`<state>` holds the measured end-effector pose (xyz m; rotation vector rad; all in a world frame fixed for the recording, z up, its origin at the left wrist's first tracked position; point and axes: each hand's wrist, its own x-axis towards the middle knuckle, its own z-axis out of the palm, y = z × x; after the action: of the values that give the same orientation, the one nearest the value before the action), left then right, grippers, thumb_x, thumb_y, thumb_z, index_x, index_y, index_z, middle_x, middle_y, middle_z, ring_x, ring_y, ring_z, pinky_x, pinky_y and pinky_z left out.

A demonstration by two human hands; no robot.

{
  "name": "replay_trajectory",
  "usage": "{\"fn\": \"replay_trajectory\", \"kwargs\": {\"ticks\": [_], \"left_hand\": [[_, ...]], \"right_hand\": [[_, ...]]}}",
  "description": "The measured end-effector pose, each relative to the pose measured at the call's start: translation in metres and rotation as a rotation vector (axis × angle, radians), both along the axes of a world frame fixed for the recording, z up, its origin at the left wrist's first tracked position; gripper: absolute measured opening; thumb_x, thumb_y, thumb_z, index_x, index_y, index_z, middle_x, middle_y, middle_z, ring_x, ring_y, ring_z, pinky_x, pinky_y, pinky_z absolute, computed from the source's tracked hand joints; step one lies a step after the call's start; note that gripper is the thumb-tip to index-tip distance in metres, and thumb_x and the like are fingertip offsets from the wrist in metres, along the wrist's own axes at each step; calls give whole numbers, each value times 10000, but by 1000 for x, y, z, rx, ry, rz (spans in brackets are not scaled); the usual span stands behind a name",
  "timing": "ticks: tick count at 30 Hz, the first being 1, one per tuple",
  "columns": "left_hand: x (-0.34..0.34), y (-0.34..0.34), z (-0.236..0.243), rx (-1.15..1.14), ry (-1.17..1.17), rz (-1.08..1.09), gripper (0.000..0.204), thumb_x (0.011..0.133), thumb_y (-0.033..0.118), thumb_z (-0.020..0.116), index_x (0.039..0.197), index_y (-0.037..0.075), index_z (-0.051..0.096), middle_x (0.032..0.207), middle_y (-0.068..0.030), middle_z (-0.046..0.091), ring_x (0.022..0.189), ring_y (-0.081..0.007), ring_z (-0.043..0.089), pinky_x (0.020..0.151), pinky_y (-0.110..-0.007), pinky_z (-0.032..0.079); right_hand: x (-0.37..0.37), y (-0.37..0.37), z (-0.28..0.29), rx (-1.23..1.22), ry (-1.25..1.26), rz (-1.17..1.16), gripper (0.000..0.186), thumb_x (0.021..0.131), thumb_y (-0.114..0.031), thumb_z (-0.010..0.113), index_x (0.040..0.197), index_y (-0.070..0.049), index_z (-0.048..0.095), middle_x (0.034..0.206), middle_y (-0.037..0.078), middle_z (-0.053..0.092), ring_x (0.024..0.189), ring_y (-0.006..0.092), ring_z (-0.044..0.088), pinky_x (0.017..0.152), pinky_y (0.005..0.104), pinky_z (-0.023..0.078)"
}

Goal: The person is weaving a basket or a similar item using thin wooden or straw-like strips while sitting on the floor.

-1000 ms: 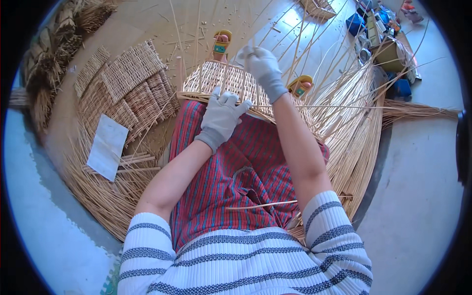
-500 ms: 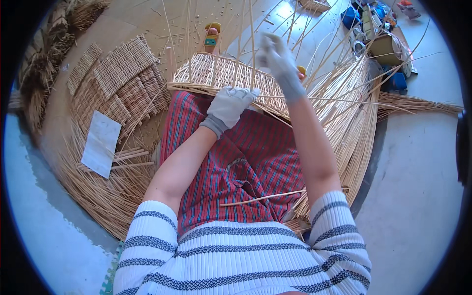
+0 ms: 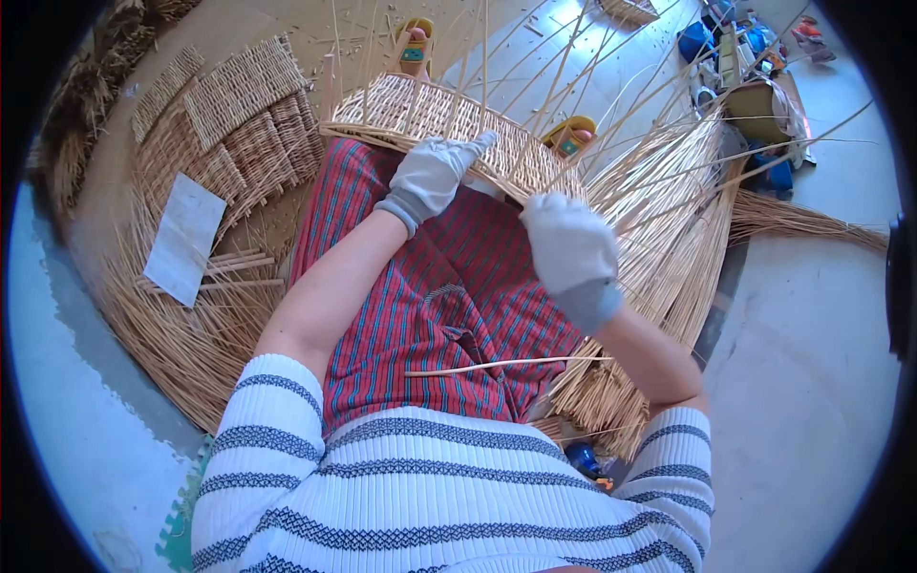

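Note:
Across the lap, over a red checked cloth (image 3: 382, 315), lies a partly woven wicker panel (image 3: 411, 103) with long upright rods standing out of it. My left hand (image 3: 430, 177), in a white-grey glove, grips the panel's near edge around its middle, index finger stretched along the rim. Closed into a fist, my gloved right hand (image 3: 573, 244) is at the right end of that edge, close to my body. Whatever its fingers hold is hidden, though thin rods pass right by it. A single loose rod (image 3: 478, 367) rests on the cloth.
Finished woven panels (image 3: 244, 91) are stacked at the left, near a pale flat sheet (image 3: 186, 239) on loose rods. A large bundle of pale rods (image 3: 669, 210) spreads at the right. Feet in yellow slippers (image 3: 576, 137) show beyond the panel. Bags and boxes (image 3: 755, 95) stand far right.
My right hand has come down and toward me from above the panel to its near right edge, its fingers now curled. The left hand keeps its hold on the rim.

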<state>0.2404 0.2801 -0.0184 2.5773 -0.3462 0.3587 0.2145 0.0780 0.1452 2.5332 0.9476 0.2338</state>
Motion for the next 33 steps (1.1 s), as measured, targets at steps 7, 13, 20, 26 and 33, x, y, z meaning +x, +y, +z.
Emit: {"fn": "replay_trajectory", "kwargs": {"ticks": [7, 13, 20, 26, 33], "left_hand": [[0, 5, -18, 90, -156, -108, 513, 960, 150, 615, 1467, 209, 565, 1321, -73, 689, 1190, -230, 662, 1030, -380, 483], [-2, -3, -24, 176, -135, -92, 501, 969, 226, 620, 1467, 239, 566, 1377, -51, 652, 1269, -201, 614, 1067, -397, 435], [-9, 4, -22, 263, -134, -50, 473, 981, 206, 512, 1446, 245, 584, 1371, -21, 654, 1277, -192, 608, 1113, -417, 402], [-5, 4, -18, 217, -221, -112, 435, 912, 158, 539, 1312, 229, 695, 1212, -45, 697, 1156, -231, 646, 1053, -432, 450], [-4, -3, -12, 304, -26, -118, 482, 965, 180, 494, 1427, 252, 612, 1319, -6, 658, 1279, -181, 596, 1122, -404, 378]], "right_hand": [[44, -77, -50, 419, 240, -319, 536, 855, -461, 777, 1239, -101, 680, 1020, 116, 709, 1040, 349, 654, 905, 450, 513], [65, -94, -71, 307, 395, -262, 149, 869, -259, 729, 887, -123, 667, 851, 113, 714, 868, 341, 689, 800, 460, 526], [2, -42, -4, -23, 356, -364, 195, 847, -243, 713, 995, -147, 631, 816, 82, 677, 911, 272, 718, 749, 436, 557], [-51, -23, -63, 1160, 491, -410, 345, 932, -133, 748, 1261, -88, 658, 1025, 139, 722, 914, 247, 719, 796, 353, 579], [-8, -20, -161, 2217, 1102, -932, 183, 1004, -214, 716, 1087, -57, 673, 889, 40, 700, 702, 127, 667, 558, 243, 528]]}}
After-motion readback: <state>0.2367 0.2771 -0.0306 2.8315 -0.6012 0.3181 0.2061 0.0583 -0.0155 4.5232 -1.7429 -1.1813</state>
